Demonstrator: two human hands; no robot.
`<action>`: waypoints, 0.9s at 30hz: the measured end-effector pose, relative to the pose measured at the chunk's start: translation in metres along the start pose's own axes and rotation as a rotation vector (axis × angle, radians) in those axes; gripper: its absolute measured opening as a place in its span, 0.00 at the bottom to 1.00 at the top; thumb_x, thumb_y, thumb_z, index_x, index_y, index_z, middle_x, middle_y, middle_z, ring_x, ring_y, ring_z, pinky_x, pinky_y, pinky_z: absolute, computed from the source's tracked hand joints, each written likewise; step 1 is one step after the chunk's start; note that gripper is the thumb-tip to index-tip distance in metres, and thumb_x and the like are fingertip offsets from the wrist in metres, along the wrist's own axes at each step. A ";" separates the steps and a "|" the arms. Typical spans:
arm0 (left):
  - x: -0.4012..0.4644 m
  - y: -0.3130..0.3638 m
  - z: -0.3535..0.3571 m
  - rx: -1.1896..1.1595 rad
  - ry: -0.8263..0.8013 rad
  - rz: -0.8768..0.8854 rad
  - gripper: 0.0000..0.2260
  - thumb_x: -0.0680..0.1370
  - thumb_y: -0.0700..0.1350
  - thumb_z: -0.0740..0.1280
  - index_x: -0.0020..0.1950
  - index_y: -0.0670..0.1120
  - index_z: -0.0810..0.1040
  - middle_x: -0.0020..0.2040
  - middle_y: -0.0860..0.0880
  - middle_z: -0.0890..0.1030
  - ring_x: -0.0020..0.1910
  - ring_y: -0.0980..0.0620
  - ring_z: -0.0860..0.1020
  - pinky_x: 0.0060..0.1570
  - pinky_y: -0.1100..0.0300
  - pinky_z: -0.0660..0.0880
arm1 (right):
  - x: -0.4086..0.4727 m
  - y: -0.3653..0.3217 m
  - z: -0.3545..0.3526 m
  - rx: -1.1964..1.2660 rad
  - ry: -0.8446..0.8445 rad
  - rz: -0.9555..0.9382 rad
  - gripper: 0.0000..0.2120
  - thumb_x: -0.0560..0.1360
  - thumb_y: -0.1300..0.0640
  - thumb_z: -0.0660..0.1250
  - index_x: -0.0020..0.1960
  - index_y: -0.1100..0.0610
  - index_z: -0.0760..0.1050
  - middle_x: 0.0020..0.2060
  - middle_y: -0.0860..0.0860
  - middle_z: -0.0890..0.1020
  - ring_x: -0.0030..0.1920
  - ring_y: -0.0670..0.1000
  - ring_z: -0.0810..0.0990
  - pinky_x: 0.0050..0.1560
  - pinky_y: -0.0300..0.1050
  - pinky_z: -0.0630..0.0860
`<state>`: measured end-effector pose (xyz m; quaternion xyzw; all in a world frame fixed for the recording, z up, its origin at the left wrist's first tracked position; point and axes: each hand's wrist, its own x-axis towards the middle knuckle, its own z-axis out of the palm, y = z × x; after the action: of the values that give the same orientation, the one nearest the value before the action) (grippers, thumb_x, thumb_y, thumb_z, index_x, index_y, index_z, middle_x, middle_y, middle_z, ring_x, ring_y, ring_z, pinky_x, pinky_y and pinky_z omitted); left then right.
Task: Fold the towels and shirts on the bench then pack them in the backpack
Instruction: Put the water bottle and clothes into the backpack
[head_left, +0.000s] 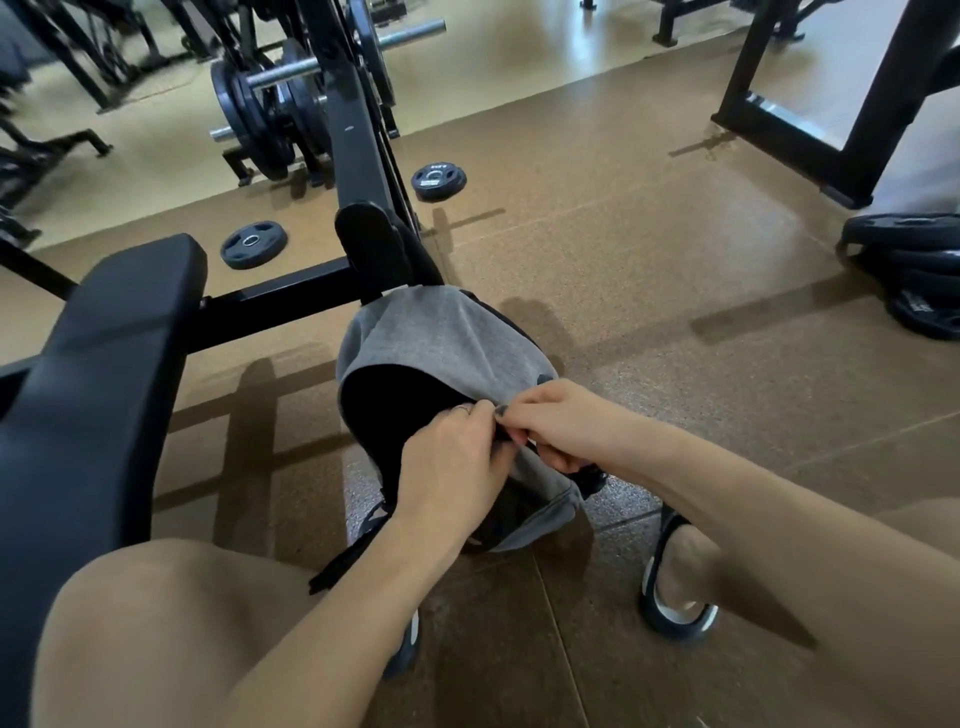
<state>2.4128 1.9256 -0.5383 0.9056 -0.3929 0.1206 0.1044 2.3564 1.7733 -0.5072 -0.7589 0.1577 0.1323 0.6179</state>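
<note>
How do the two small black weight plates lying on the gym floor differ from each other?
The nearer black weight plate lies left of the black machine rail, close to the padded black bench; the farther black weight plate lies right of that rail. Only the farther one shows pale lettering. Both lie flat, round with grip holes.

I see both bare forearms reach forward and converge. My left hand (452, 462) is knuckles-up, fingers curled and pinching; a ring sits on one finger. My right hand (556, 423) meets it fingertip to fingertip, fingers bent, pinching too. Wrists roughly level.
</note>
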 end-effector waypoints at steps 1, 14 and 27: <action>0.000 -0.002 -0.001 -0.009 0.009 0.000 0.10 0.76 0.54 0.68 0.43 0.50 0.73 0.37 0.51 0.79 0.38 0.48 0.80 0.30 0.58 0.65 | -0.001 -0.003 0.000 -0.051 -0.005 -0.023 0.14 0.80 0.54 0.63 0.37 0.58 0.72 0.21 0.51 0.67 0.20 0.49 0.64 0.21 0.37 0.61; -0.010 -0.010 -0.004 -0.038 -0.020 -0.049 0.11 0.81 0.53 0.57 0.44 0.50 0.73 0.37 0.51 0.79 0.36 0.48 0.79 0.30 0.56 0.66 | 0.008 0.014 0.023 -0.860 0.083 -0.265 0.21 0.69 0.53 0.73 0.55 0.54 0.64 0.49 0.49 0.74 0.45 0.53 0.77 0.36 0.50 0.72; -0.008 -0.051 -0.027 -0.153 0.133 -0.271 0.13 0.83 0.51 0.60 0.43 0.48 0.78 0.40 0.53 0.75 0.38 0.52 0.75 0.41 0.53 0.73 | 0.028 0.031 0.020 -0.888 0.261 -0.464 0.09 0.77 0.53 0.65 0.45 0.52 0.65 0.41 0.49 0.77 0.46 0.60 0.78 0.41 0.56 0.77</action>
<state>2.4410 1.9727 -0.5201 0.9297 -0.2675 0.1349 0.2142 2.3690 1.7850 -0.5503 -0.9732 -0.0104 -0.0497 0.2244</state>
